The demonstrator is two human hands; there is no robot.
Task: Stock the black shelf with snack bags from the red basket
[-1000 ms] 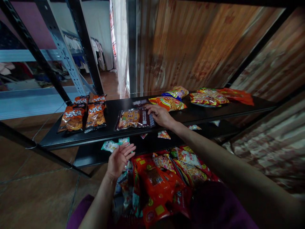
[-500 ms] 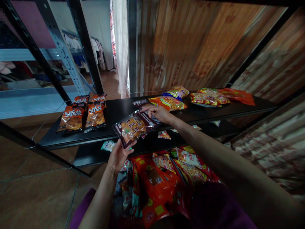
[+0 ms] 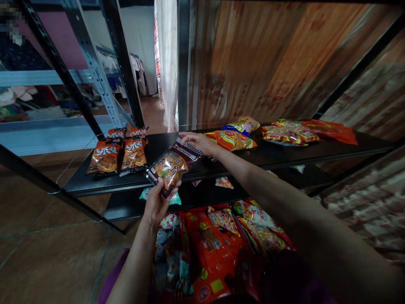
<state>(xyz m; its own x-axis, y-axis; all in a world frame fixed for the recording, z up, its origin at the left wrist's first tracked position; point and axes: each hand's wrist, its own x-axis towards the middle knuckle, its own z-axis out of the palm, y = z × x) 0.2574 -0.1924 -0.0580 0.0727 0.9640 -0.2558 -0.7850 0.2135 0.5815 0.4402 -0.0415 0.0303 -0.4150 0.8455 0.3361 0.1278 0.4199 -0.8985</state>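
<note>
A brown snack bag (image 3: 172, 166) with a checkered top strip and pictured chips is tilted above the front edge of the upper black shelf. My left hand (image 3: 158, 202) grips its lower edge, thumb on the printed front. At the top strip, my right hand (image 3: 201, 144) holds the bag's upper edge, fingers stretched along it. Orange snack bags (image 3: 134, 152) stand in two columns left of the bag. Just beyond my right hand lies an orange-and-yellow noodle snack bag (image 3: 232, 140). Below my left hand, a mint-green packet (image 3: 175, 198) shows partly on the lower shelf.
More snack bags (image 3: 289, 131) lie along the right of the upper shelf (image 3: 268, 158). Beneath, close to my body, are piled red and mixed packets (image 3: 210, 240). Black rack posts (image 3: 122, 63) rise at left, with a thin wire strung between them. A patterned curtain (image 3: 259, 63) hangs behind.
The brown bag has shifted slightly left and turned steeper between my hands. My left thumb now lies over its front. The whole view has swung a little left.
</note>
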